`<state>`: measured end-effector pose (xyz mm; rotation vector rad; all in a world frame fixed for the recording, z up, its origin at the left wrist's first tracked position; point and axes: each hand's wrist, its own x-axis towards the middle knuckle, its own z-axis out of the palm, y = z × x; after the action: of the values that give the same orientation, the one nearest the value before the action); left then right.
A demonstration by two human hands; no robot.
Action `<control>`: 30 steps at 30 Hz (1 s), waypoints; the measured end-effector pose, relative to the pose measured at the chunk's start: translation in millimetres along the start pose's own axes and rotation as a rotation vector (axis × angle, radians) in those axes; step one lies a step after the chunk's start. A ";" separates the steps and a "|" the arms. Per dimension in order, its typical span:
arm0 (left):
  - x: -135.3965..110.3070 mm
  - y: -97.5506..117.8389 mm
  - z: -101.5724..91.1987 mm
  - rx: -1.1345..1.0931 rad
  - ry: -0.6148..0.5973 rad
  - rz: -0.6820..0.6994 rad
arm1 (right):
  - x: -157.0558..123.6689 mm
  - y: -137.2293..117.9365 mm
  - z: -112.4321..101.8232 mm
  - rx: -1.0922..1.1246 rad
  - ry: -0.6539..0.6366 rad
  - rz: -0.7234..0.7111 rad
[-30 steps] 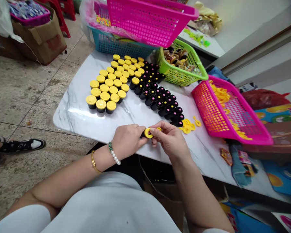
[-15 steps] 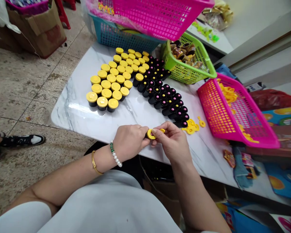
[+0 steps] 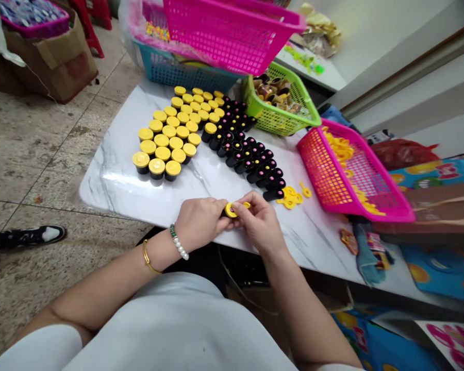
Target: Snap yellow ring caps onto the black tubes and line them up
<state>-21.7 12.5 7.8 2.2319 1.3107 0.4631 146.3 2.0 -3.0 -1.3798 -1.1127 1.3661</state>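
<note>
Over the table's front edge, my left hand (image 3: 200, 220) is closed around a small black cup, mostly hidden by the fingers. A yellow ring piece with a tab (image 3: 229, 210) sits at the cup's mouth, something pink showing in its hole. The thumb and fingers of my right hand (image 3: 263, 225) pinch this yellow piece. Beyond my hands, black cups with pink or yellow centres (image 3: 251, 154) lie tilted in rows. To their left, black cups with yellow lids (image 3: 162, 153) stand upright in a group. Several loose yellow ring pieces (image 3: 291, 198) lie right of the rows.
A pink basket (image 3: 317, 172) of yellow pieces stands at the right, a green basket (image 3: 280, 121) of filled cups behind. Pink (image 3: 224, 38) and blue baskets (image 3: 178, 72) are stacked at the back. A blue cloth (image 3: 366, 260) lies on the right; a person's shoe (image 3: 31, 236) shows at left.
The view has shifted, so the table things sit further left in the picture. Both my hands keep hold of the cup and the yellow ring piece, with little change in grip.
</note>
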 end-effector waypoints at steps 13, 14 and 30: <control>-0.9 -1.8 9.2 -0.310 0.150 -0.032 | -0.1 5.7 -0.3 0.105 0.049 -0.011; -3.9 -1.5 11.9 -0.325 0.192 -0.005 | -1.4 6.3 1.3 0.094 0.058 -0.028; -5.2 -1.0 12.9 -0.120 0.086 0.059 | 26.8 -24.8 -25.5 -0.105 -0.518 0.297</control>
<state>-18.1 5.0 -3.5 2.1768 1.2288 0.6484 171.3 33.7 15.7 -1.3390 -1.3611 1.9813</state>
